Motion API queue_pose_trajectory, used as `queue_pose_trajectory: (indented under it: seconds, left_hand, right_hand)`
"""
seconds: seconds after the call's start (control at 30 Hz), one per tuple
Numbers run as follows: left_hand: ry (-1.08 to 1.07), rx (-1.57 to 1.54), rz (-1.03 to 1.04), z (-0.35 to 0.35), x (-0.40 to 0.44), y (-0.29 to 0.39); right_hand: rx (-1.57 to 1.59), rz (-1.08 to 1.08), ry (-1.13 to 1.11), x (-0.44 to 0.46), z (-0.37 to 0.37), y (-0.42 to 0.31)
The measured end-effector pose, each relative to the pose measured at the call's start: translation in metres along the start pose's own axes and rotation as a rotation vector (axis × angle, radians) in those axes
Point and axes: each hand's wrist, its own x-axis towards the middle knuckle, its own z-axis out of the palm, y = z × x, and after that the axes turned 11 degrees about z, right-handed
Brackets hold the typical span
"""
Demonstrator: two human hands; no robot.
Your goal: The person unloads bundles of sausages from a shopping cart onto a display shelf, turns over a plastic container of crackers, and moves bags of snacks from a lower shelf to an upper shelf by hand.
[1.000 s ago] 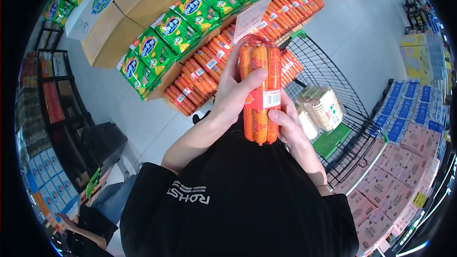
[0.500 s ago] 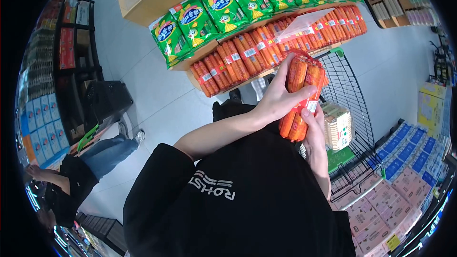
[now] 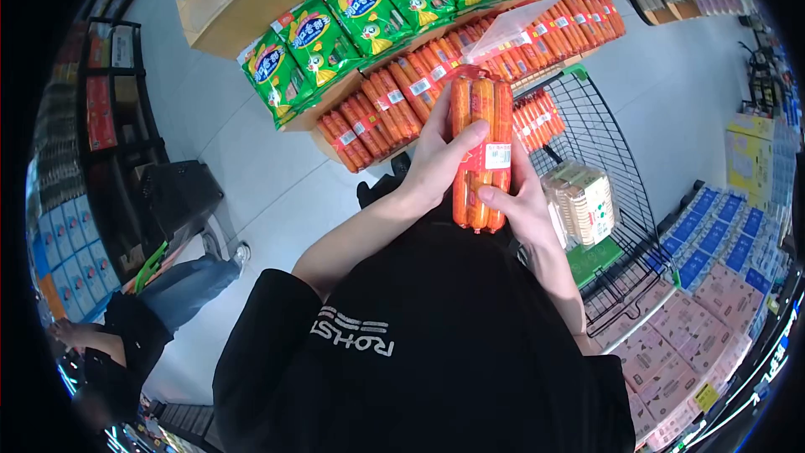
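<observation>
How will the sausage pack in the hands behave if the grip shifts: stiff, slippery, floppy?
The sausage pack probably stays fairly stiff lengthwise, since it stands straight between the hands' grip points. Its glossy film, catching highlights, may be somewhat slippery. The rounded sausages might shift against each other, given the grooves showing between them.

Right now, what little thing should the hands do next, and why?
Perhaps shift the sausage pack sideways toward the shopping cart: the left hand and right hand both hold the pack, and the cart stands close by on the right.
</observation>
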Motion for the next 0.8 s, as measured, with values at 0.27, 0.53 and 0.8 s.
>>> queue_pose_trajectory:
  seconds: [0.27,0.53,0.8]
  left_hand:
    - [0.19,0.245,-0.009,-0.06,-0.026,-0.022]
    - [0.621,0.383,-0.009,-0.158,-0.038,-0.03]
    - [0.582,0.25,-0.036,-0.253,-0.011,-0.061]
  right_hand:
    - [-0.25,0.064,0.058,0.057,0.002,0.062]
    - [-1.082,0.088,-0.009,0.128,0.071,0.127]
    - [-1.062,0.052,-0.108,0.15,0.056,0.171]
